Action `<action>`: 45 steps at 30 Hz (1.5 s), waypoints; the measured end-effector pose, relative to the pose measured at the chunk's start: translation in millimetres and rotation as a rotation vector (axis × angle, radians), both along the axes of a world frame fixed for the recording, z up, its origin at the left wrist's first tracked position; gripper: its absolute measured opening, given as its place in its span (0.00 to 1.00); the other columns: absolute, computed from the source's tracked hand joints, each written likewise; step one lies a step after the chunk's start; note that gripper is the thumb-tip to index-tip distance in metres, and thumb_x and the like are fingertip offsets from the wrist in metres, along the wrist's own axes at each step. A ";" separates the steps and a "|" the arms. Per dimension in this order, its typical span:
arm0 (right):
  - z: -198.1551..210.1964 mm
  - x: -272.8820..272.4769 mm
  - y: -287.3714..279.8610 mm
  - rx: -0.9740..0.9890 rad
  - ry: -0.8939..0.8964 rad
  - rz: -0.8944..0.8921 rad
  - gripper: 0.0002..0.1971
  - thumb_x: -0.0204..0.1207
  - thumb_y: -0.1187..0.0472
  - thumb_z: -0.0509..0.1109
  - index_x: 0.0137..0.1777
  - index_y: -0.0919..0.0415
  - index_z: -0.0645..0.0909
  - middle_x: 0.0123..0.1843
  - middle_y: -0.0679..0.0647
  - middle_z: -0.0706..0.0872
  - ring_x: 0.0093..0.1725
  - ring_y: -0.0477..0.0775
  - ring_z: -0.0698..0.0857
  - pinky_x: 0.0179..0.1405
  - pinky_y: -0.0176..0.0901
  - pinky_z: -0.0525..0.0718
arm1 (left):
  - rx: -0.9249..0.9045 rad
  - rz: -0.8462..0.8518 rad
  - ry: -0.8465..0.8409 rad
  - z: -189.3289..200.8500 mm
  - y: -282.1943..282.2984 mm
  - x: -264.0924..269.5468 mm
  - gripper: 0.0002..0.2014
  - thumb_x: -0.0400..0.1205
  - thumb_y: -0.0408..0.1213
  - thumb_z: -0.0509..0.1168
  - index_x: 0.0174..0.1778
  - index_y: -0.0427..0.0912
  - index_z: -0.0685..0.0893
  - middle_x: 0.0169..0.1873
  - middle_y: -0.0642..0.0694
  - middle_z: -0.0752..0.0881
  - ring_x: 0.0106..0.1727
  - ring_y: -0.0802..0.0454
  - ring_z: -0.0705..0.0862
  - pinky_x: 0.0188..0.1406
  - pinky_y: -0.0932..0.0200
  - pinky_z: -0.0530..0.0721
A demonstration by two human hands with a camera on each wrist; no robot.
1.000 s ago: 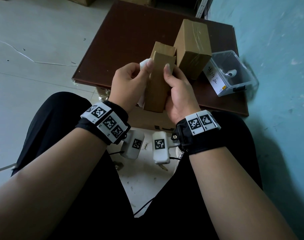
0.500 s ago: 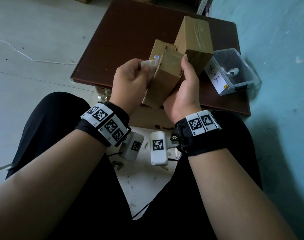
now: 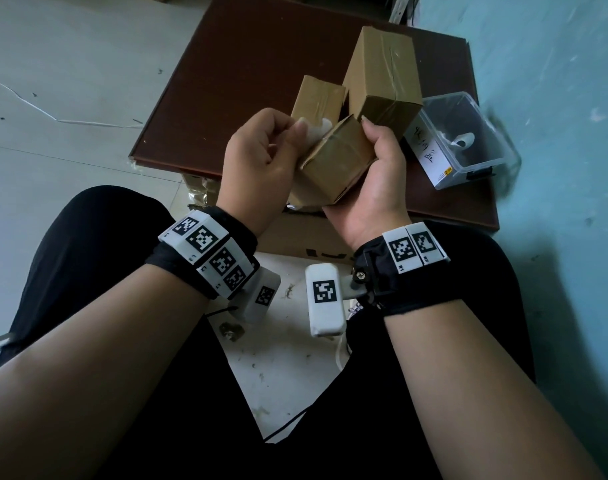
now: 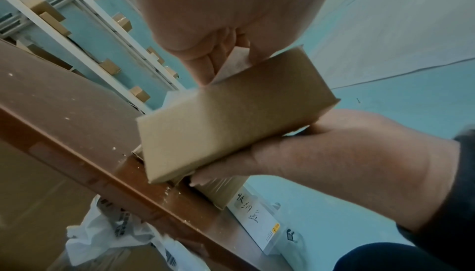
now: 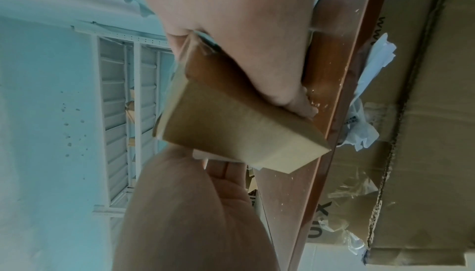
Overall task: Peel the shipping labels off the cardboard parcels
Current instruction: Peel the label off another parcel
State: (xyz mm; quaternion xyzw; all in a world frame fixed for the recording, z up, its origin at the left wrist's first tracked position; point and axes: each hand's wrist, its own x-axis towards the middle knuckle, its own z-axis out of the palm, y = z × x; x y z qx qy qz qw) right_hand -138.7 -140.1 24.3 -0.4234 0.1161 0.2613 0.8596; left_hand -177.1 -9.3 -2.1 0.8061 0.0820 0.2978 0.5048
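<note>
Two hands work one small cardboard parcel (image 3: 333, 161) held in the air above the near edge of the tabletop (image 3: 226, 74); right hand (image 3: 371, 181) cradles it from below and the right side, fingers curled round its body; left hand (image 3: 261, 161) pinches a white shipping label (image 3: 316, 128) between thumb and fingers at the parcel's upper left edge; the left wrist view shows the label (image 4: 236, 64) lifted off at that corner yet joined to the box further down. Step in hand, by my reading: mid-peel on this parcel; next move calls for a steady pull of the label along the face while the right grip holds the box firm, low angle so the paper does not tear. Beyond the hands, two more parcels stand near the tabletop's middle, a short one (image 3: 316, 95) and a taller taped one (image 3: 382, 74), touching or nearly so; a clear plastic box (image 3: 468, 140) sits by the right edge.
</note>
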 end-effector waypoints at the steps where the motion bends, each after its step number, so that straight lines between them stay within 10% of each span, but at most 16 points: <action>1: -0.2 -0.2 -0.4 0.009 0.017 0.014 0.20 0.92 0.46 0.63 0.61 0.61 0.89 0.52 0.60 0.93 0.52 0.60 0.93 0.55 0.54 0.91 | 0.008 0.025 -0.010 -1.1 -0.4 0.5 0.11 0.91 0.41 0.66 0.47 0.39 0.84 0.37 0.50 0.86 0.37 0.56 0.82 0.35 0.59 0.80; 5: 0.5 0.7 1.4 0.036 0.050 0.062 0.21 0.90 0.43 0.63 0.62 0.60 0.88 0.54 0.62 0.93 0.56 0.63 0.92 0.63 0.59 0.89 | 0.033 0.117 -0.075 -1.2 -1.2 1.6 0.12 0.92 0.38 0.64 0.48 0.34 0.84 0.37 0.55 0.80 0.37 0.67 0.77 0.38 0.71 0.74; 10: -6.6 6.8 -1.9 0.038 0.115 0.304 0.39 0.88 0.29 0.56 0.78 0.61 0.85 0.81 0.70 0.85 0.82 0.78 0.82 0.82 0.91 0.69 | 0.051 0.164 -0.147 0.5 -0.8 0.5 0.11 0.91 0.36 0.64 0.49 0.31 0.84 0.38 0.62 0.78 0.39 0.70 0.78 0.41 0.73 0.74; 18: -0.3 5.6 -6.1 0.111 0.115 0.141 0.22 0.89 0.46 0.61 0.58 0.63 0.90 0.53 0.65 0.92 0.52 0.66 0.91 0.57 0.57 0.89 | -0.054 0.008 -0.127 4.3 -1.9 -0.3 0.11 0.92 0.32 0.61 0.50 0.31 0.86 0.40 0.44 0.85 0.41 0.63 0.80 0.42 0.66 0.78; 26: -0.8 2.7 -10.1 0.130 0.025 0.130 0.22 0.90 0.51 0.62 0.71 0.65 0.88 0.58 0.66 0.92 0.61 0.68 0.90 0.66 0.61 0.88 | -0.079 -0.141 -0.076 5.6 -0.6 -1.9 0.28 0.87 0.60 0.66 0.56 0.34 0.91 0.45 0.44 0.92 0.43 0.51 0.89 0.40 0.58 0.85; 31: -4.7 3.2 -3.8 0.062 -0.036 0.111 0.33 0.92 0.44 0.66 0.86 0.70 0.78 0.82 0.74 0.83 0.84 0.77 0.81 0.83 0.75 0.81 | -0.038 -0.130 -0.081 1.8 1.4 -0.6 0.14 0.86 0.47 0.75 0.55 0.37 0.93 0.45 0.44 0.94 0.45 0.45 0.93 0.42 0.46 0.92; 36: -4.3 3.5 -3.0 0.001 -0.035 0.107 0.17 0.94 0.53 0.68 0.64 0.64 0.94 0.63 0.66 0.95 0.65 0.67 0.95 0.74 0.71 0.89 | 0.007 -0.041 -0.057 1.7 4.9 0.4 0.12 0.89 0.41 0.71 0.47 0.36 0.92 0.39 0.48 0.92 0.38 0.59 0.88 0.36 0.63 0.82; 41: -4.8 2.2 -1.7 -0.046 -0.029 0.087 0.23 0.93 0.57 0.69 0.84 0.67 0.81 0.78 0.72 0.87 0.74 0.73 0.89 0.77 0.74 0.86 | -0.092 0.025 -0.030 0.1 6.5 -0.5 0.09 0.83 0.33 0.65 0.42 0.33 0.88 0.40 0.39 0.92 0.42 0.42 0.89 0.38 0.45 0.88; 45: -5.1 3.9 -2.8 -0.076 -0.031 0.073 0.22 0.92 0.59 0.69 0.83 0.67 0.82 0.70 0.69 0.91 0.70 0.71 0.90 0.76 0.72 0.87 | -0.108 0.008 -0.013 -1.0 6.4 0.5 0.10 0.85 0.36 0.66 0.42 0.35 0.88 0.38 0.45 0.92 0.40 0.46 0.88 0.36 0.45 0.86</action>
